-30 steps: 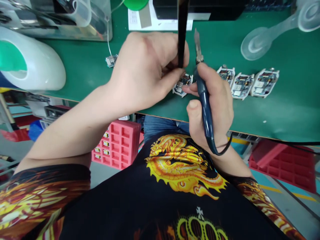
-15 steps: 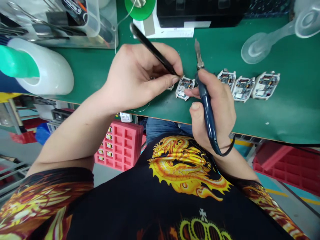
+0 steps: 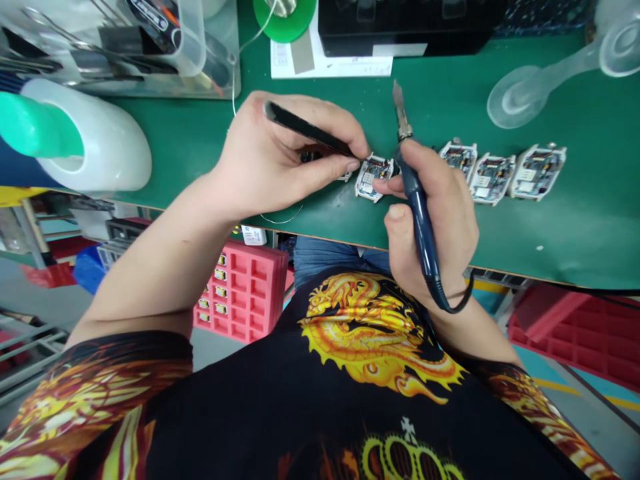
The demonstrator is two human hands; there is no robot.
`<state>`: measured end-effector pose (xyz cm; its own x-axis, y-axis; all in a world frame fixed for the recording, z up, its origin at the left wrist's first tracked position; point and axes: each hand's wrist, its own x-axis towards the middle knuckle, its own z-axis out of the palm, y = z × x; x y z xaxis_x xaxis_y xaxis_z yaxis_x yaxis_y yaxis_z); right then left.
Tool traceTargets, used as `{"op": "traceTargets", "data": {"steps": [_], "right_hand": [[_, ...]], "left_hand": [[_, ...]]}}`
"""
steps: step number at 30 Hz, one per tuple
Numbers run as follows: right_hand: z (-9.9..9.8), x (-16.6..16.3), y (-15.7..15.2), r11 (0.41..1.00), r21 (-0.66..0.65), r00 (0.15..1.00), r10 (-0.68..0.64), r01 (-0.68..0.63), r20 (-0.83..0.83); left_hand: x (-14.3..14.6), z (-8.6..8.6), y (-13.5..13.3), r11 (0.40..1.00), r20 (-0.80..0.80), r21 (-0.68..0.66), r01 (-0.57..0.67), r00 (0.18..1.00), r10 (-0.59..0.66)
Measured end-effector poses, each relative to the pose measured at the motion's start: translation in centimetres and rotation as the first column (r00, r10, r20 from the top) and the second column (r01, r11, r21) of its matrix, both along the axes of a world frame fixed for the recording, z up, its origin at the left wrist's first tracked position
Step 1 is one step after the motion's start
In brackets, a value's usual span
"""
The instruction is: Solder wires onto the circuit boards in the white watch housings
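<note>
My left hand (image 3: 280,157) is closed round black tweezers (image 3: 305,128), whose tip reaches a small white-framed circuit board (image 3: 371,177) on the green mat (image 3: 200,147). My right hand (image 3: 435,207) grips a blue-handled soldering iron (image 3: 415,200) with its metal tip pointing away from me. That hand's fingertips also touch the right edge of the same board. Another small part lies partly hidden under my left fingers.
Three more white-framed boards (image 3: 495,175) lie in a row to the right. A white tape dispenser (image 3: 95,143) sits left, a clear bin of tools (image 3: 125,40) behind it, a green solder spool (image 3: 285,13) and a black unit (image 3: 405,20) at the back. Red trays (image 3: 240,287) stand below the bench edge.
The tweezers have tipped from upright to lying nearly flat across my left hand, tip staying at the board. My right hand and the iron have barely moved.
</note>
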<state>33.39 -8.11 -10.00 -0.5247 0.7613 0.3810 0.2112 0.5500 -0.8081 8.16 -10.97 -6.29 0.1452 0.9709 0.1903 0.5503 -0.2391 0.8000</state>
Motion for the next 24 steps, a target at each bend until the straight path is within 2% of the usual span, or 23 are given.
{"op": "traceTargets", "data": {"steps": [4, 11, 24], "right_hand": [[0.02, -0.03, -0.01, 1.000, 0.012, 1.000, -0.021, 0.021, 0.000], [-0.15, 0.04, 0.09, 0.999, 0.033, 1.000, 0.008, -0.007, -0.011], [-0.30, -0.02, 0.17, 0.997, 0.071, 0.999, -0.020, 0.018, 0.037]], "left_hand": [[0.02, -0.09, -0.25, 0.999, 0.024, -0.032, -0.031, 0.999, 0.032], [0.00, -0.01, 0.09, 0.999, 0.002, 0.045, 0.024, 1.000, -0.024], [-0.17, 0.03, 0.45, 0.998, -0.004, 0.023, 0.066, 0.998, -0.066]]}}
